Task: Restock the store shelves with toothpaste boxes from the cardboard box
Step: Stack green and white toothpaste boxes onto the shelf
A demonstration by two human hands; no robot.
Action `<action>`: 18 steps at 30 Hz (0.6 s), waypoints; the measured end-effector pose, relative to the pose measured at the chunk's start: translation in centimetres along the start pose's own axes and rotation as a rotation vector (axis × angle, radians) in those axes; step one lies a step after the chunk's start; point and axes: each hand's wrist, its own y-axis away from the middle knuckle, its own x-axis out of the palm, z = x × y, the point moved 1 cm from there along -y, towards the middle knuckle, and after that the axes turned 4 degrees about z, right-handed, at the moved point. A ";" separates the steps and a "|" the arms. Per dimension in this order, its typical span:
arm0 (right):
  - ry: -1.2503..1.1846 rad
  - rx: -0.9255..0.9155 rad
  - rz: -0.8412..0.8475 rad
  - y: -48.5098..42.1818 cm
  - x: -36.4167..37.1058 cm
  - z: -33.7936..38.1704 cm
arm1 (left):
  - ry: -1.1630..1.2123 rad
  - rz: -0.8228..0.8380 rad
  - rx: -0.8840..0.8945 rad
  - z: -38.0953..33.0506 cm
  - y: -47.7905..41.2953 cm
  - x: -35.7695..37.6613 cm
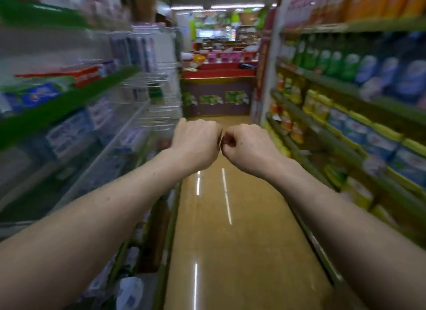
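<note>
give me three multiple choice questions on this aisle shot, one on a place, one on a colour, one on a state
1. Where do the red-and-white boxes lie?
A left shelves
B right side
C far end

2. What colour is the floor?
A blue
B tan
C black

3. How are the two hands?
A pressed flat on a shelf
B open, palms up
C curled into fists, knuckles together

Answers:
1 A: they lie on the left, above a green rail.
2 B: the glossy aisle floor is tan.
3 C: the left hand and right hand are fisted and meet mid-aisle, with nothing visibly held.
</note>
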 end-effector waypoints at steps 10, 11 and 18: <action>0.105 0.340 0.040 15.2 -6.1 -15.5 | 0.086 0.152 0.344 -21.4 0.2 2.6; 0.100 0.374 0.045 16.9 -6.7 -16.9 | 0.096 0.163 0.377 -23.5 0.4 2.9; 0.085 0.590 0.102 27.3 -8.9 -24.8 | 0.157 0.252 0.600 -36.2 2.5 5.9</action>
